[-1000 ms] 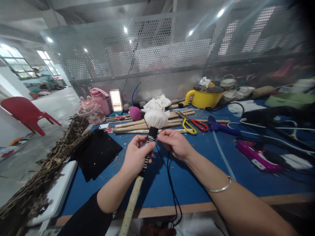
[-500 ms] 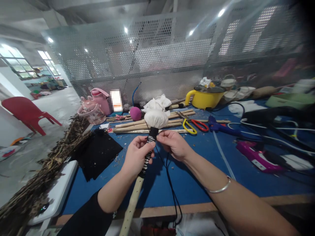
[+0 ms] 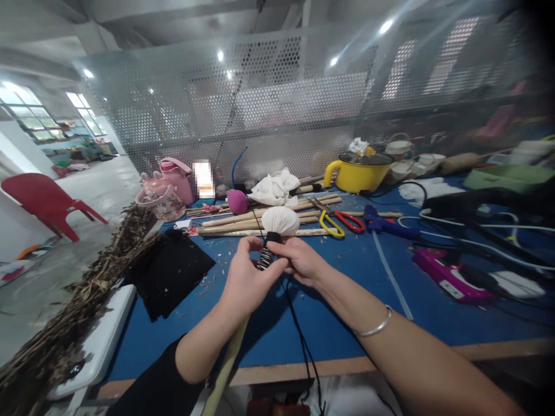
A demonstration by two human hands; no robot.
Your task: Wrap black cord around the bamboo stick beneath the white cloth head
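My left hand (image 3: 247,277) is closed around the neck of a wooden stick (image 3: 229,355) topped by a bundled white cloth ball (image 3: 281,221). Black cord is wound in spaced turns below a solid black band (image 3: 273,237) under the ball. My right hand (image 3: 306,263) is closed, fingers pinched at the right of the winding, its thumb close to the left thumb. From there the loose black cord (image 3: 299,323) hangs past the table edge. What lies between the right fingertips is partly hidden, but the cord comes out beneath them.
Scissors (image 3: 341,222), wooden sticks (image 3: 225,222) and a blue glue gun (image 3: 385,222) lie beyond my hands. Black cloth (image 3: 173,271) and dried stalks (image 3: 87,289) are at left. Farther back stands a yellow pot (image 3: 359,176); a purple power strip (image 3: 451,277) lies at right.
The ball has tipped away and lower, and the stick has turned a little. My right hand has moved left onto the winding; my left thumb now reaches toward it.
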